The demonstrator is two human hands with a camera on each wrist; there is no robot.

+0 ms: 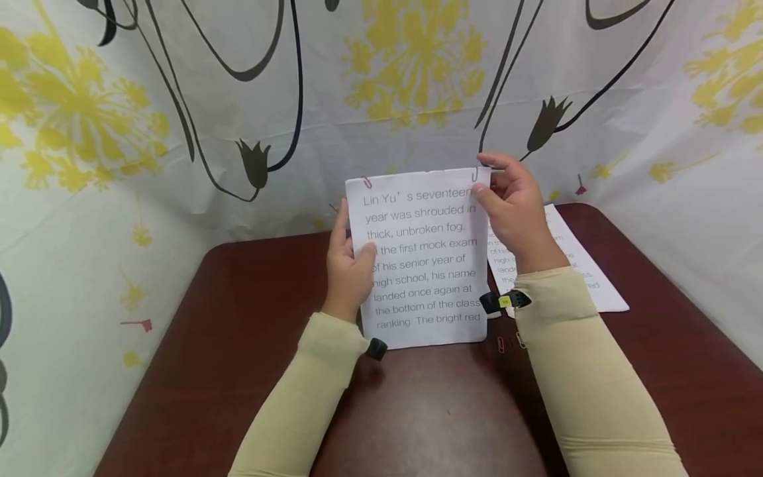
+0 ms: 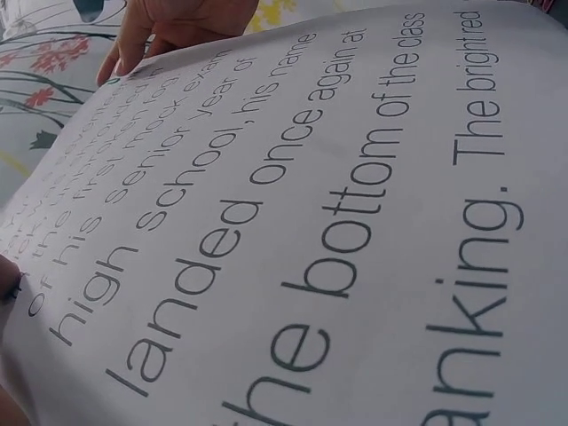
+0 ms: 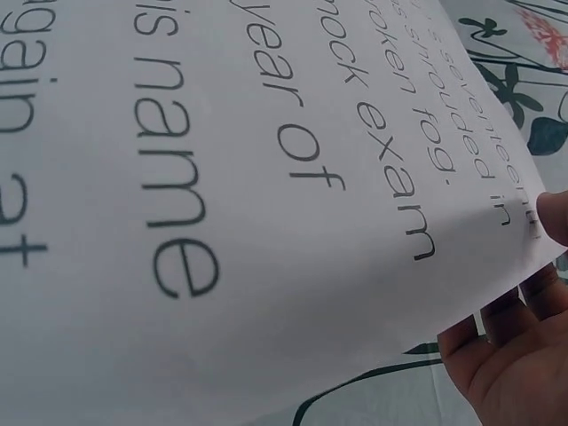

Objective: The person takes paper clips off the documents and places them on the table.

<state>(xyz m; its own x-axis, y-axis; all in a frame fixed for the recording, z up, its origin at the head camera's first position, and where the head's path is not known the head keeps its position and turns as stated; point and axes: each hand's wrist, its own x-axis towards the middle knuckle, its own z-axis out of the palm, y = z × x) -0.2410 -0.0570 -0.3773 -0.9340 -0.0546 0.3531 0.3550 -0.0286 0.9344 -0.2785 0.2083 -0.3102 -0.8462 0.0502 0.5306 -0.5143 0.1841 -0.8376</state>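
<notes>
Upright over the table, a white printed paper (image 1: 426, 265) faces me, with large text on it. My left hand (image 1: 350, 275) grips its left edge, thumb on the front and fingers behind. At the top right corner my right hand (image 1: 517, 215) pinches the paper, its thumb beside a pale bluish paper clip (image 1: 475, 174). A pinkish-red paper clip (image 1: 367, 181) sits on the top edge near the left corner. In the right wrist view, the right thumb (image 3: 555, 217) lies on the printed side while the other fingers curl under the edge.
Behind the right forearm, another printed paper (image 1: 596, 285) lies on the dark reddish-brown table (image 1: 256, 344). A red paper clip (image 1: 501, 344) and a yellowish paper clip (image 1: 520, 340) lie near the right sleeve. Flower-patterned cloth (image 1: 322, 79) hangs around the table.
</notes>
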